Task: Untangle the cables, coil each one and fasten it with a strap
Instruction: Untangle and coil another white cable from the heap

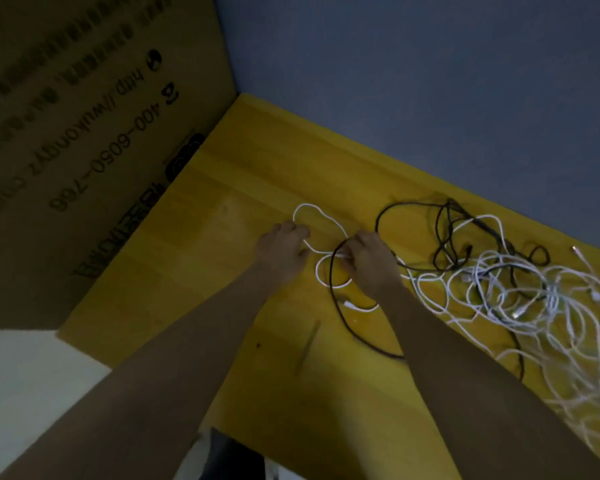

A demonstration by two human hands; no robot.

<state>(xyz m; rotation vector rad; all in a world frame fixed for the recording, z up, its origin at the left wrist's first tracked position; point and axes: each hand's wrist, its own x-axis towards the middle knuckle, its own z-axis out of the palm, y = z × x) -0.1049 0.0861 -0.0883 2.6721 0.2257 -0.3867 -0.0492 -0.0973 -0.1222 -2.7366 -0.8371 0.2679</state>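
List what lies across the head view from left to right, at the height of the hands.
Cardboard box → left hand → white cable, held by both hands → right hand → tangled heap of black and white cables, all on the yellow table.
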